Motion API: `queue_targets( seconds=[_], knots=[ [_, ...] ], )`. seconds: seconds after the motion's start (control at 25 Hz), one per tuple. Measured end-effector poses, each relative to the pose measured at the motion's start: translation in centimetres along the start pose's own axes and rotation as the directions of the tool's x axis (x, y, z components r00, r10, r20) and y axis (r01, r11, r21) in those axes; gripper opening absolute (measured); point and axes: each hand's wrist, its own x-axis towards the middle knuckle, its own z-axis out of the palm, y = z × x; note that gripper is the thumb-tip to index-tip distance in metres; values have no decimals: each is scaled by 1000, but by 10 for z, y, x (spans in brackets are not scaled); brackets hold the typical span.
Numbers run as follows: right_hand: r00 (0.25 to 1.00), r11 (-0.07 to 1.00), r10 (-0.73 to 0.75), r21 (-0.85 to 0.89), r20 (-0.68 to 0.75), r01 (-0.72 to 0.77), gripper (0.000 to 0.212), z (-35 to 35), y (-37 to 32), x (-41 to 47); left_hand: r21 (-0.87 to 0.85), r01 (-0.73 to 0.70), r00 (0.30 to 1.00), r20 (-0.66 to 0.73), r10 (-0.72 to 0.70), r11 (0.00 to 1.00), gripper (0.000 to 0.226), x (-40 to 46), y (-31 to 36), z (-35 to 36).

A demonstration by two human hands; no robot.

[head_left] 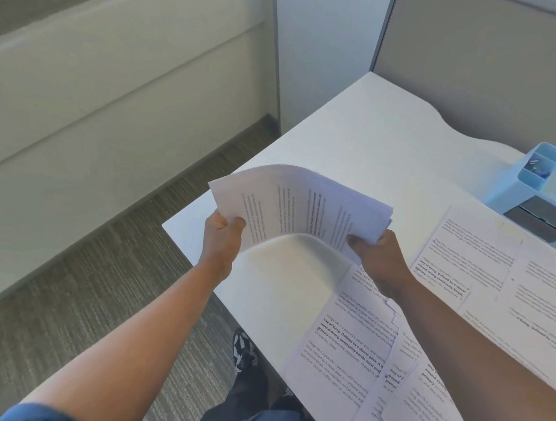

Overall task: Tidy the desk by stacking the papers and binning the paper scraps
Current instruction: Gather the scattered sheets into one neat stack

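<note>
A stack of printed papers [299, 208] arches upward above the white desk [372, 131], held at both ends. My left hand [221, 242] grips its left corner, thumb on top. My right hand [377, 262] grips its right end, thumb on the printed face. More printed sheets [350, 341] lie loose and overlapping on the desk under and to the right of my right arm. One of them, a torn sheet [399, 390], shows a ragged edge.
A light blue desk organiser [531, 190] with small compartments stands at the desk's far right. Grey partition panels [474, 59] rise behind the desk. Carpet floor [87, 280] lies to the left, and my shoe [243, 351] shows below the desk edge.
</note>
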Motion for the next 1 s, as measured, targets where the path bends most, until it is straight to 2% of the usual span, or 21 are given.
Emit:
queue_targets(
  seconds=[0.16,0.28,0.44,0.52,0.64,0.88,1.0],
  knots=[
    [999,1000,13,-7,36,-13,26,3,1,1,25,21,999,-28,-21,999,32,1,-10,2],
    [997,999,31,-43,66,-29,16,4,7,1,63,67,997,-32,-65,996,34,7,-17,5],
    [998,999,42,-11,40,-41,26,-1,7,5,36,69,996,-57,-67,997,34,11,-12,9],
    [995,999,40,-6,91,-40,23,-3,10,3,8,96,994,-50,-96,995,31,11,-18,7],
    [997,999,54,5,63,-54,21,-4,12,5,-10,96,993,-65,-96,995,29,13,-18,5],
    [993,998,59,-9,102,-58,41,-1,18,2,-51,115,988,-99,-120,992,27,8,-20,1],
    [995,999,50,-10,85,-49,27,3,21,1,-30,107,991,-75,-109,994,28,6,-22,-2]
  ],
)
